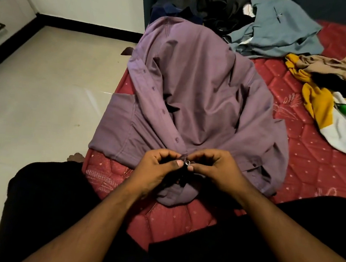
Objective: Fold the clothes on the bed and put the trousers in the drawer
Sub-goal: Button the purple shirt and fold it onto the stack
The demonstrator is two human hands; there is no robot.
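Collar of purple shirt (194,91) hidden under fingers (167,153); drawers (2,11) cut off at left edge.

Purple shirt (196,95) spread on red mattress (315,164), collar end toward the person. Left hand (156,171) and right hand (216,170) meet at the near placket, thumbs and fingertips pinching the fabric around a small button (187,163). Grey-blue garment (281,29) and dark clothes (210,6) heaped beyond; yellow-and-white garment (324,114) at right. Tiled floor (45,98) at left.

Probably a home bedroom: red mattress (303,163), strewn clothes (281,29), drawers (2,11).
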